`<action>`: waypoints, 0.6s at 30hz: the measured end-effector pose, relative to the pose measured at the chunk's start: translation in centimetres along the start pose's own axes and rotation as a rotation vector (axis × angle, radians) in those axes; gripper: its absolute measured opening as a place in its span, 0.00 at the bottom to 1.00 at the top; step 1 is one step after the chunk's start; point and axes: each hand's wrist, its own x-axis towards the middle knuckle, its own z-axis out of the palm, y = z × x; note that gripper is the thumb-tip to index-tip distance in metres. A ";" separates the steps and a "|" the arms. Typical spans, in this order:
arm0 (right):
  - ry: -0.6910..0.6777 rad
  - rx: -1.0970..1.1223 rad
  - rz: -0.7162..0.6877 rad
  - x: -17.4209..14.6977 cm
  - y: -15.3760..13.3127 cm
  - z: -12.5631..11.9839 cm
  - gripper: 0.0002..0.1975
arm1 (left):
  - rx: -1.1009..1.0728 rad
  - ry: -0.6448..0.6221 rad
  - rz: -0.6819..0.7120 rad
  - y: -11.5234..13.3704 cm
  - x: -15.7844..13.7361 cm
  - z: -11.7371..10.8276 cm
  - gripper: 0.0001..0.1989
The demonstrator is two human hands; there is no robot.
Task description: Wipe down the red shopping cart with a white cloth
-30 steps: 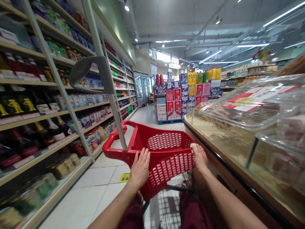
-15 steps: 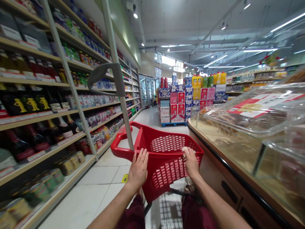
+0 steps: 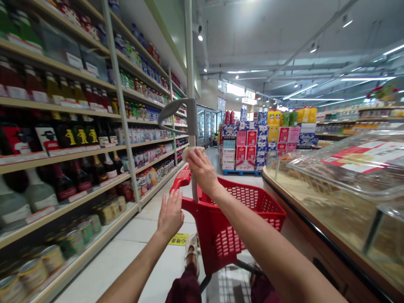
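A red plastic shopping cart with a perforated basket stands in front of me. A grey pole with a grey loop handle rises from its left end. My right hand reaches across the basket to the pole, just below the loop, fingers closed on a whitish cloth that is mostly hidden under them. My left hand lies against the cart's red push handle, fingers stretched out over its edge.
Shelves of bottles and cans line the left. At right is a glass-sided counter with clear plastic food packs. Stacked drink boxes stand ahead on a blue pallet. A yellow floor sign lies by my foot.
My right hand has moved with the cloth from the basket's right rim to the pole on the left. My left hand has shifted from the basket's near rim to the push handle.
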 end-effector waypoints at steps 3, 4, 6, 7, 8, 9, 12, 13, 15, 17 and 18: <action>-0.290 0.006 -0.256 -5.3 -0.6 1.0 0.18 | -0.026 -0.032 0.022 -0.4 -0.2 0.0 0.29; -0.356 0.013 -0.290 -6.7 -0.8 1.2 0.19 | -0.034 -0.036 0.026 -0.5 -0.3 0.0 0.29; -0.396 0.011 -0.263 -6.9 -0.7 1.2 0.20 | -0.042 -0.050 0.033 -0.6 -0.4 -0.1 0.30; -0.380 0.013 -0.236 -5.7 -0.4 1.1 0.20 | -0.041 -0.057 0.034 -0.7 -0.3 -0.2 0.29; -0.350 0.020 -0.212 -3.9 0.0 0.8 0.21 | -0.039 -0.063 0.034 -0.7 -0.2 -0.2 0.29; -0.300 0.023 -0.173 -2.0 0.5 0.5 0.20 | -0.039 -0.069 0.034 -0.8 -0.1 -0.2 0.29; -0.207 0.019 -0.086 1.5 1.5 0.2 0.20 | -0.054 -0.082 0.034 -1.0 0.2 0.0 0.29; -0.208 0.029 -0.081 1.0 1.4 0.4 0.20 | -0.065 -0.087 0.035 -1.0 0.3 0.0 0.29; -0.236 0.071 -0.092 -2.5 0.4 1.3 0.21 | -0.085 -0.090 0.027 -0.9 0.4 0.1 0.29; -0.237 0.113 -0.057 -7.9 -1.4 2.4 0.20 | -0.096 -0.070 0.009 -0.7 0.4 0.0 0.26; -0.199 0.119 0.012 -10.5 -2.3 3.0 0.20 | -0.098 -0.051 -0.003 -0.6 0.4 -0.1 0.25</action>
